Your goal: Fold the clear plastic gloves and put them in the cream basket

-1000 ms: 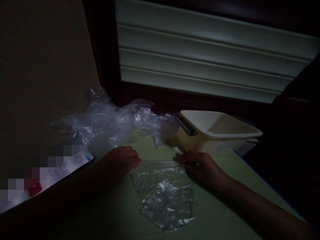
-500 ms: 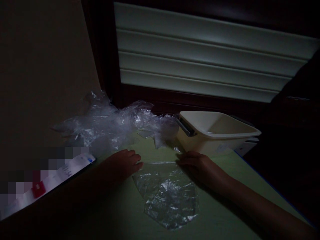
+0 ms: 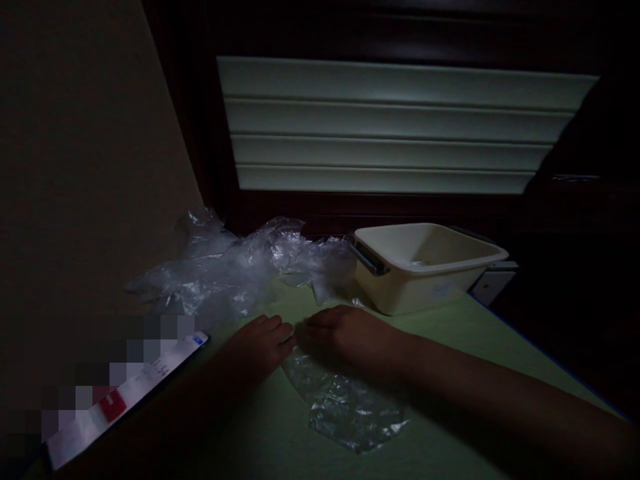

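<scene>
- Pressing a thin clear plastic bag [image 3: 345,400] flat on the green mat [image 3: 475,347] at lower centre, I judge I am mid-fold.
- My left hand [image 3: 260,347] lies flat on its left corner, fingers together.
- My right hand [image 3: 350,337] lies palm-down over its top edge, fingertips nearly meeting the left; whether it pinches the film I cannot tell.
- Next comes a firm crease; the crinkly, glossy film is slippery.
- A heap of crumpled plastic [image 3: 225,267] lies behind, centre left.
- A cream plastic tub [image 3: 425,263] stands right of centre, smooth and rectangular.
</scene>
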Tool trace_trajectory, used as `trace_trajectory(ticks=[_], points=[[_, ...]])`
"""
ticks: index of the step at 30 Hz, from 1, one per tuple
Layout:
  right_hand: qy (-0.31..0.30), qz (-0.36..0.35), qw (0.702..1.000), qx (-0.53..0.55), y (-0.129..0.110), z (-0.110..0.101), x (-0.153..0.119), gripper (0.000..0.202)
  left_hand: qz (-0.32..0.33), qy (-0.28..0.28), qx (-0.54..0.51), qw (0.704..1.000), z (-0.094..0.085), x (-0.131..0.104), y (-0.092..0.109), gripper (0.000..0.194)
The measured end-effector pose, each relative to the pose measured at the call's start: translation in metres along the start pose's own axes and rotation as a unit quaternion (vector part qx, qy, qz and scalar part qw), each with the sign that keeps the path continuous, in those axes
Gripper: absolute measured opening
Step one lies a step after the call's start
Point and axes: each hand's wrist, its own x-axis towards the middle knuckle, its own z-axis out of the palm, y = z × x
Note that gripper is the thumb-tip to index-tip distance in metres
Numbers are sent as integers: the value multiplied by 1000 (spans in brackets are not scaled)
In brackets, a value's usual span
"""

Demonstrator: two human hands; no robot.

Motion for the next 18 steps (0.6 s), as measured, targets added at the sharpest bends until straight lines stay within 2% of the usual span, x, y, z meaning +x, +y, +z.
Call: trace_trajectory(ticks=[3, 8, 18], points=[[-22, -21, 1000, -4, 1, 11, -1, 23, 0, 0, -5, 1000, -4, 0, 0, 14], [-20, -4, 1000, 2, 15, 16, -26, 29, -8, -4, -13, 1000, -6, 1, 0, 12], [14, 113, 993, 20, 45, 5, -99, 34, -22, -9, -22, 999, -7, 2, 1, 16]])
